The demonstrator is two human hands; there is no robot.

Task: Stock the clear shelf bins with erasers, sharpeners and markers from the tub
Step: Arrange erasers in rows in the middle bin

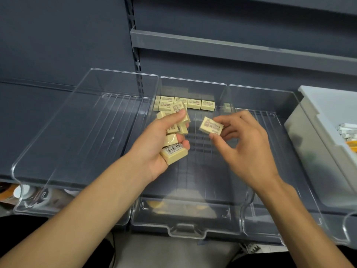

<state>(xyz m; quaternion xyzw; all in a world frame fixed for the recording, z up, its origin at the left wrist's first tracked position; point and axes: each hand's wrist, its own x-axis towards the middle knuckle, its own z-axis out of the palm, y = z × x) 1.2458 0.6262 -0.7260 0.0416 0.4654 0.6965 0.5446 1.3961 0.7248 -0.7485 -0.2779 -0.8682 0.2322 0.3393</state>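
Note:
Three clear bins stand side by side on the dark shelf. Over the middle bin [185, 229], my left hand [154, 144] grips a handful of several cream erasers [173, 154], one showing a barcode. My right hand [241, 144] pinches a single cream eraser [211, 125] between thumb and fingers, just right of the left hand. A row of several erasers [193, 103] lies along the back wall of the middle bin. The left bin [63, 151] and the right bin [270, 225] hold nothing that I can see.
A grey tub [318, 144] stands at the right on the shelf, with white markers [347, 130] and something yellow showing inside. A grey shelf board [231, 49] runs above the bins. Below the shelf edge at the left, some goods show dimly.

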